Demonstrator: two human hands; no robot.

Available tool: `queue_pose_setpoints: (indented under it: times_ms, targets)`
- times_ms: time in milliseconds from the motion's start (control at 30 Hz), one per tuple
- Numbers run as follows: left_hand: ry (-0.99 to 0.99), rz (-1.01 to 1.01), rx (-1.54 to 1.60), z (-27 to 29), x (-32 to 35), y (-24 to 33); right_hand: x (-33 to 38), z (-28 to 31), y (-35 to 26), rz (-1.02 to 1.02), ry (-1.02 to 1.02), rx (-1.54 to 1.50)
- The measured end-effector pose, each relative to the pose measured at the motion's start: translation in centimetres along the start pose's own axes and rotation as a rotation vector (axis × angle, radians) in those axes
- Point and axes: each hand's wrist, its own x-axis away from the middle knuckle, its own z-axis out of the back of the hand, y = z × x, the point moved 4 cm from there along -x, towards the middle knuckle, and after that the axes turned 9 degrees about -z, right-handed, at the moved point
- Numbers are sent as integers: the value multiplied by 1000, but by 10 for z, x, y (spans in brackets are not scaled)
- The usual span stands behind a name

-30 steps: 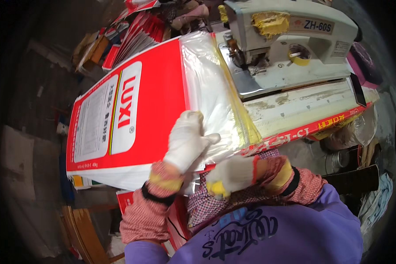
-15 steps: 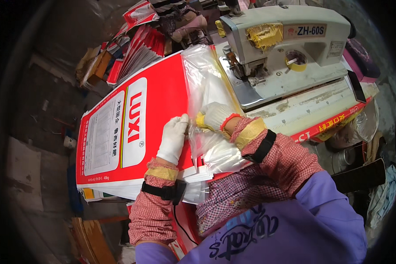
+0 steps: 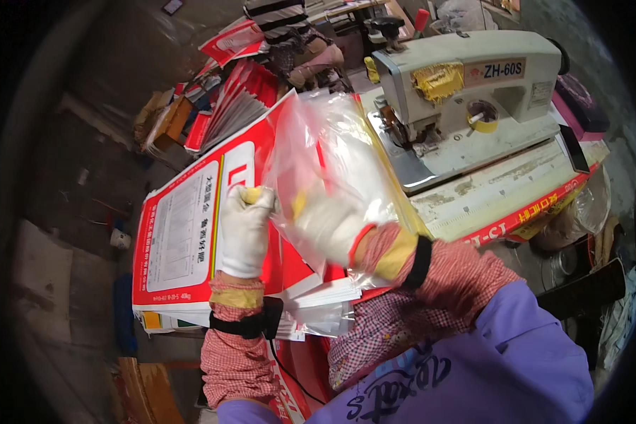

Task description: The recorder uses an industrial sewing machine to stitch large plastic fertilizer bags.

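Observation:
Flat red and white printed sacks (image 3: 180, 295) lie in a stack in front of me, with a clear plastic liner (image 3: 357, 141) stretching out from the top one at its right side. My left hand (image 3: 244, 237), in a white glove with a yellow-wrapped thumb, is closed in a pinch at the liner's near-left edge. Just to its right, my right hand (image 3: 332, 222), gloved likewise, is against the liner. Motion smears its fingers, so its grip cannot be made out. Part of the liner stands raised in a fold between and beyond both hands.
A pale industrial sewing machine (image 3: 473, 92) stands to the right on a worn table (image 3: 473, 205) with a ruler strip. Yellow tape (image 3: 483, 119) sits on its bed. More folded sacks (image 3: 251, 88) are heaped at the far left. At the back another person's striped clothing (image 3: 279, 18) shows.
My left hand has moved left over the sack's print, drawing the liner's edge with it. The right hand has shifted left and slightly down. The liner now rises in a fold.

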Motion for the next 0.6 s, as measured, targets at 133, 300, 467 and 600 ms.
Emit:
queue_pose_setpoints:
  times_ms: [133,300,467,600]
  targets:
    - [60,172,-31,4,36,36,43,-34,-83,594,-768,-557]
    - [-418,56,-251,6,100,51,1,-33,-26,515,-525,-669]
    - [-1334,357,101,-23,180,32,-57,-42,76,-692,40,-789]
    - [-1594,317,145,-32,140,53,-59,-48,79,-751,128,-1000]
